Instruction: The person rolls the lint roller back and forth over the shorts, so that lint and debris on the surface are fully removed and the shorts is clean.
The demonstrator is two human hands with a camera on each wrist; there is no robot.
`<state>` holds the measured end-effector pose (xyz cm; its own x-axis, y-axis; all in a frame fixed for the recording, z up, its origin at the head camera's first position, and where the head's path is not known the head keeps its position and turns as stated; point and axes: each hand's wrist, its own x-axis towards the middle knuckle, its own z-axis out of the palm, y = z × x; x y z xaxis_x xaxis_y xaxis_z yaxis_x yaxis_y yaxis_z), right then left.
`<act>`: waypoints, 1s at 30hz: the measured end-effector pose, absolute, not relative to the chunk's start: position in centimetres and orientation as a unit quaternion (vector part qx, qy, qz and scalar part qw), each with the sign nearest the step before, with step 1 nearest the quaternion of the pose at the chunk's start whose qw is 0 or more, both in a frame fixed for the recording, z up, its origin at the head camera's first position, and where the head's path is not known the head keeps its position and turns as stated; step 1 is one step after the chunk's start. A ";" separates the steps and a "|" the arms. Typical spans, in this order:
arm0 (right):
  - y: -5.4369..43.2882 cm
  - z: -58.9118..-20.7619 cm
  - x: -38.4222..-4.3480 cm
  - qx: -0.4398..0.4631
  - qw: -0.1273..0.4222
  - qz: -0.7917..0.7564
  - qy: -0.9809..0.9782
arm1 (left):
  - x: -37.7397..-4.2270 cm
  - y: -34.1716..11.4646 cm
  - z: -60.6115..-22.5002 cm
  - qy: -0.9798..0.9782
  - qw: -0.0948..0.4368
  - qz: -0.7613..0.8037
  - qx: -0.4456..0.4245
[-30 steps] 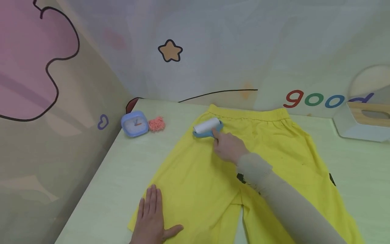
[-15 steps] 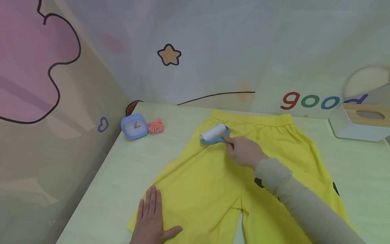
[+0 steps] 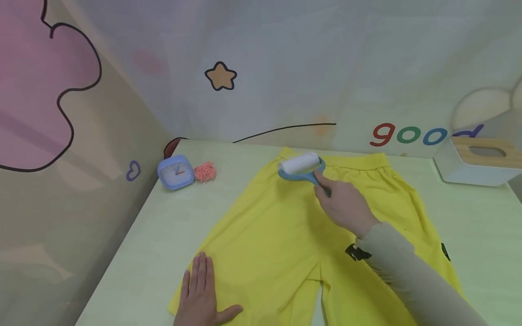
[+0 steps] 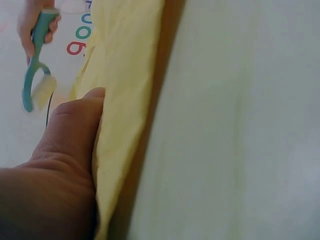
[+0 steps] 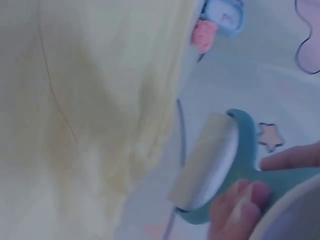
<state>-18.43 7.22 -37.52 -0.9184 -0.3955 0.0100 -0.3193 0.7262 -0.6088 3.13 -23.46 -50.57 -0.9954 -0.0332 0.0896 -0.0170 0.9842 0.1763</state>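
A pair of yellow trousers (image 3: 261, 253) with a gathered elastic waistband lies spread on the table. My right hand (image 3: 346, 203) grips the blue handle of a lint roller (image 3: 299, 163) with a white roll, forefinger stretched along the handle. In the right wrist view the lint roller (image 5: 205, 162) shows a gap to the cloth, so it is raised above the waist end. My left hand (image 3: 200, 290) rests flat on the lower left trouser leg, fingers straight and thumb spread. The left wrist view shows its thumb (image 4: 67, 130) against the fabric.
A small blue clock (image 3: 176, 172) stands at the back left of the table (image 3: 155, 244), beside a clump of pink yarn-like strands (image 3: 205, 172). At the back right sits a white box with a wooden lid (image 3: 477, 165). A printed backdrop (image 3: 285, 68) rises behind.
My right hand has moved right and lifted the lint roller off the trousers near the waistband. The left hand stays in place on the trouser leg.
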 end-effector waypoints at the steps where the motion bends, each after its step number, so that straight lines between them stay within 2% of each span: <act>1: 7.8 -37.2 -17.3 -0.200 0.064 -0.304 0.929 | 3.2 -23.4 -50.7 -0.995 0.052 -0.084 0.011; 7: 10.6 -36.8 -11.8 -0.239 0.114 -0.240 0.934 | 3.4 -23.4 -51.5 -0.994 0.086 -0.071 -0.002; 12: 10.3 -38.7 -11.1 -0.254 0.098 -0.207 0.940 | 3.4 -23.7 -51.7 -0.994 0.087 -0.061 -0.002; 18: 7.6 -39.3 -14.3 -0.261 0.068 -0.178 0.946 | 3.3 -24.0 -51.0 -0.995 0.054 -0.088 0.003; 24: 4.6 -39.5 -18.9 -0.267 0.082 -0.159 0.947 | 3.2 -23.9 -51.0 -0.993 0.028 -0.115 0.006; 30: 2.5 -39.7 -22.0 -0.257 0.091 -0.170 0.947 | 3.2 -24.0 -51.1 -0.994 0.038 -0.102 0.003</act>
